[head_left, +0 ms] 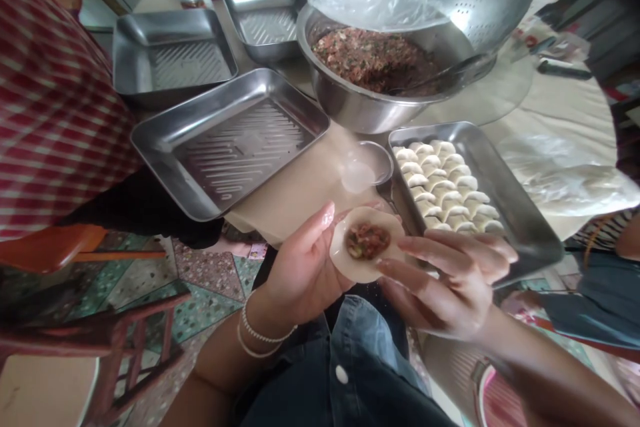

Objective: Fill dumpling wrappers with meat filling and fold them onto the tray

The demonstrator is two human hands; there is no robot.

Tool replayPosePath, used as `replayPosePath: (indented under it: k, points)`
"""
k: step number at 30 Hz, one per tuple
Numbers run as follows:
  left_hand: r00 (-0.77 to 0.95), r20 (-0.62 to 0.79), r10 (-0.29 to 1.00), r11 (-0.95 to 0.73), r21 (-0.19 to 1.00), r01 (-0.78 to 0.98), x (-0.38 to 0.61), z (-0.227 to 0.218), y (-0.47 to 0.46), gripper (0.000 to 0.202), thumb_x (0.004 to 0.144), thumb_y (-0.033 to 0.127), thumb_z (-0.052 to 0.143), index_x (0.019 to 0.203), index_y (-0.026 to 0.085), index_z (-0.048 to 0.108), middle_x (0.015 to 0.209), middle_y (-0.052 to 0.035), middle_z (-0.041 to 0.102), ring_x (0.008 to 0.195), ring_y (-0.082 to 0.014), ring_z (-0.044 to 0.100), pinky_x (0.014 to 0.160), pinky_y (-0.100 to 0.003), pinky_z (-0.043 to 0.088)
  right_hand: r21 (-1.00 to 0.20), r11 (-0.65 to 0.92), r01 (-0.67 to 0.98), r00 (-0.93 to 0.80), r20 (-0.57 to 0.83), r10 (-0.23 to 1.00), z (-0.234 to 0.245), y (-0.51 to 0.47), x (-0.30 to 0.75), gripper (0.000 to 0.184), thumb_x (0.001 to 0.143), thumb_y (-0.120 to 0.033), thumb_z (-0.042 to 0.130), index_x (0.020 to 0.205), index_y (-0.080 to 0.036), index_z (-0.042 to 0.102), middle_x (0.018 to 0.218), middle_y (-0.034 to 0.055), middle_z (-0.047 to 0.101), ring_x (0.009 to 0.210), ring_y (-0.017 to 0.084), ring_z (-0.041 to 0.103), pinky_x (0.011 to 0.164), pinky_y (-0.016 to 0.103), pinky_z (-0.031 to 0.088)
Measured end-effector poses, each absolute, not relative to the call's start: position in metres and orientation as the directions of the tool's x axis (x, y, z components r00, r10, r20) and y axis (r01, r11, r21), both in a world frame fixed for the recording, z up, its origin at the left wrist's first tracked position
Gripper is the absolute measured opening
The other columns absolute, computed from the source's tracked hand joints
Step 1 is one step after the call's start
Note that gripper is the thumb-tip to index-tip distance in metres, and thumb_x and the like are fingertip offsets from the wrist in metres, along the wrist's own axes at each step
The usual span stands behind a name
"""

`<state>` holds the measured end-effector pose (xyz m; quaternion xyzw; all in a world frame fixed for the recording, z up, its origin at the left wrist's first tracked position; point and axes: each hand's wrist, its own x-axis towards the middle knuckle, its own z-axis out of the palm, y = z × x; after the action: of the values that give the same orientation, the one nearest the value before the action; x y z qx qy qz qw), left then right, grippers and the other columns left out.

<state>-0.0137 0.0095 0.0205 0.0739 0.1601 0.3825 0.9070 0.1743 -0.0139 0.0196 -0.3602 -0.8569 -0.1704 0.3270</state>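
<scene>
A round dumpling wrapper (pixel 345 260) lies flat across the fingers of my left hand (pixel 305 267), which supports it from beneath with the thumb raised at its left side. A mound of meat filling (pixel 369 241) with green bits sits at the wrapper's middle. My right hand (pixel 450 277) reaches in from the right, its fingers stretched and apart, with fingertips touching the wrapper's right edge. Its thumb is mostly hidden below. Just beyond my hands stands a small round bowl (pixel 383 163). To the right, a metal tray (pixel 520 213) bears rows of folded dumplings (pixel 443 187).
A large steel bowl (pixel 360 110) of meat filling, a utensil in it, stands behind. Three metal trays (pixel 240 147) (pixel 175 67) (pixel 267 20) are at left and back. Plastic bags (pixel 565 173), a colander (pixel 480 0) and a knife (pixel 565 69) lie around. People sit at both sides.
</scene>
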Motion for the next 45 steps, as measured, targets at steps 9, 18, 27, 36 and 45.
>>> replayPosePath:
  k: [9, 18, 27, 36, 45]
  points:
    - [0.611, -0.138, 0.78, 0.597, 0.458, -0.659, -0.013, 0.009, 0.005, 0.049, 0.095, 0.045, 0.038, 0.125, 0.012, 0.059, 0.129, -0.013, 0.062, 0.132, -0.0309, 0.047, 0.114, -0.045, 0.03, -0.087, 0.622, 0.779, -0.388, 0.712, 0.585, 0.009, -0.022, 0.172, 0.05, 0.071, -0.021, 0.079, 0.115, -0.039, 0.064, 0.1, 0.0032, 0.056, 0.09, 0.021, 0.049, 0.071, 0.037, 0.041]
    - [0.686, 0.02, 0.727, 0.432, 0.763, -0.481, -0.02, 0.01, 0.0, 0.052, 0.098, 0.05, 0.03, 0.137, 0.023, 0.051, 0.139, -0.0059, 0.056, 0.131, -0.0258, 0.049, 0.111, -0.042, 0.037, -0.158, 0.705, 0.691, -0.289, 0.834, 0.47, 0.01, -0.003, 0.165, 0.032, 0.079, -0.033, 0.073, 0.11, -0.039, 0.069, 0.096, 0.0014, 0.054, 0.083, 0.015, 0.054, 0.067, 0.032, 0.042]
    - [0.707, 0.061, 0.705, 0.31, 0.87, -0.383, -0.025, 0.02, 0.002, 0.059, 0.092, 0.063, 0.031, 0.136, 0.031, 0.052, 0.141, 0.0003, 0.054, 0.137, -0.0295, 0.04, 0.11, -0.044, 0.039, -0.31, 0.696, 0.648, -0.274, 0.758, 0.592, 0.01, -0.001, 0.163, 0.055, 0.074, -0.033, 0.076, 0.126, -0.04, 0.058, 0.111, 0.0048, 0.051, 0.104, 0.024, 0.049, 0.085, 0.042, 0.045]
    - [0.602, 0.004, 0.799, 0.513, 0.52, -0.683, -0.006, 0.008, -0.001, 0.056, 0.095, 0.058, 0.026, 0.136, 0.028, 0.05, 0.14, -0.004, 0.055, 0.132, -0.0245, 0.048, 0.114, -0.045, 0.034, -0.333, 0.693, 0.639, -0.184, 0.809, 0.559, 0.017, -0.002, 0.162, 0.021, 0.075, -0.02, 0.076, 0.091, -0.033, 0.072, 0.092, -0.0002, 0.055, 0.092, 0.016, 0.049, 0.076, 0.032, 0.044]
    - [0.383, 0.106, 0.918, 0.23, 0.644, -0.73, 0.011, -0.001, -0.01, 0.052, 0.096, 0.053, 0.029, 0.135, 0.028, 0.052, 0.152, 0.0042, 0.04, 0.144, -0.0229, 0.03, 0.118, -0.04, 0.029, -0.17, 0.589, 0.79, -0.205, 0.832, 0.515, 0.018, 0.002, 0.153, 0.019, 0.074, -0.023, 0.076, 0.092, -0.027, 0.07, 0.09, 0.0018, 0.056, 0.093, 0.019, 0.049, 0.077, 0.034, 0.039]
